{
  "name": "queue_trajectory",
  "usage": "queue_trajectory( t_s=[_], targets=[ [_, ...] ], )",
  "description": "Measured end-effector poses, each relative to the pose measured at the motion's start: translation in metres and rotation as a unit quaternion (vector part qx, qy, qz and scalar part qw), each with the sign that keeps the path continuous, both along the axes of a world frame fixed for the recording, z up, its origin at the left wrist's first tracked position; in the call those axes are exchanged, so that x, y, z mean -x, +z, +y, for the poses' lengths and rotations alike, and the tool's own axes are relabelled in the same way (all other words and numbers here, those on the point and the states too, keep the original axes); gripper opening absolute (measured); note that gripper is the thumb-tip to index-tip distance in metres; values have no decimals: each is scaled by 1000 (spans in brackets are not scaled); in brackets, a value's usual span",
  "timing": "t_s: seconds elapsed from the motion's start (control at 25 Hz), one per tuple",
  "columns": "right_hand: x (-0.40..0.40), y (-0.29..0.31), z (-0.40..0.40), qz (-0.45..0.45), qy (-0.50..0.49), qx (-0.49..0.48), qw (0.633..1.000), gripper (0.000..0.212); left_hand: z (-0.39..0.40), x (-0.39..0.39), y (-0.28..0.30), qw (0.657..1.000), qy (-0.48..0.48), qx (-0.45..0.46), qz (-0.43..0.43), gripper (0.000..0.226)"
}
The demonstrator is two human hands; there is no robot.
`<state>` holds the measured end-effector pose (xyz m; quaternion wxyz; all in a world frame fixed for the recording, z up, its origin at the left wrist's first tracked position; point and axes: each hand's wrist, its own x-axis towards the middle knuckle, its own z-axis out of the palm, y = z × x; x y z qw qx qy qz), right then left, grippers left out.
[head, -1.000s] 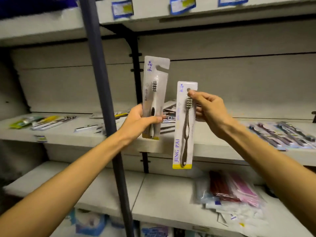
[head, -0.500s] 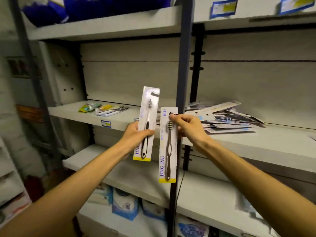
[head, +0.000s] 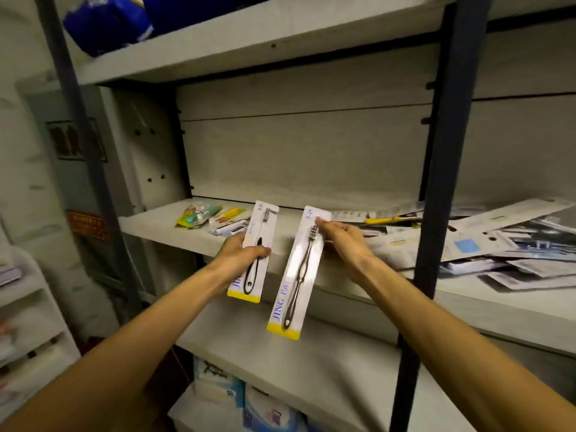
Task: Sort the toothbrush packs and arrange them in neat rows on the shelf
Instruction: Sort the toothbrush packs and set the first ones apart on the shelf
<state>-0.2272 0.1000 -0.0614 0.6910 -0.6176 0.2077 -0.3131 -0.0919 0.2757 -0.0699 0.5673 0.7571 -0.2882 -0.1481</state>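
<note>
My left hand [head: 238,255] grips a white toothbrush pack [head: 256,244] with a dark brush and a yellow bottom strip, held upright at its middle. My right hand [head: 343,241] pinches the top of a second, similar toothbrush pack [head: 296,275] that hangs down and tilts left. Both packs are in front of the middle shelf [head: 174,229]. A few colourful packs [head: 202,215] lie at the shelf's left end. A loose pile of toothbrush packs [head: 505,244] covers its right part.
A dark metal upright [head: 436,188] crosses the view right of my right arm, and another upright [head: 87,157] stands at the left. Blue bags [head: 106,20] sit on the top shelf. A lower shelf [head: 280,363] runs under my arms, with boxed goods [head: 246,400] beneath it.
The view has swung left, so the shelf's left end is now in front. Both hands have moved lower and closer to the shelf edge, with the packs still held.
</note>
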Motion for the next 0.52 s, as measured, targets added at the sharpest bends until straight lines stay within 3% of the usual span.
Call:
queue_trajectory(
  t_s=[0.24,0.4,0.52],
  targets=[
    [-76,-2,-29,1,-10,-92,996,19,-24,-94,9,990,60,-41,-118,28],
    [-105,-3,-42,6,-42,-70,997,26,-38,-135,16,986,66,-41,-147,21],
    [-126,0,-50,23,-81,-54,995,25,-50,-163,18,985,15,-92,-146,18]
  ],
)
